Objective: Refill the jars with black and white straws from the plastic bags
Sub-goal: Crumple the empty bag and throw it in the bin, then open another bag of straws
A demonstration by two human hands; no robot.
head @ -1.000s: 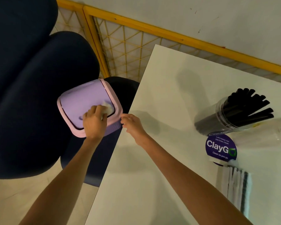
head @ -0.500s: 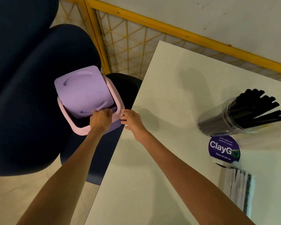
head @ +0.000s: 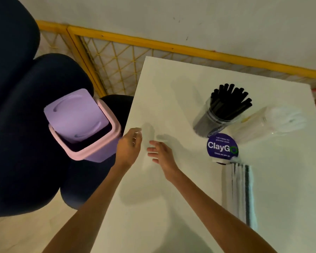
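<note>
Your clear, round plastic jar bristles with black straws on the smooth white desk. A cloudy jar of white straws sits just right of it. Well left of it, your left hand and right hand hover apart, fingers loose and empty.

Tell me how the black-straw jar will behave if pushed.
The jar looks like clear plastic, so probably light and easy to slide. The black straws stand loose and fan well above its rim, so a high push may tip it and spill them.
</note>
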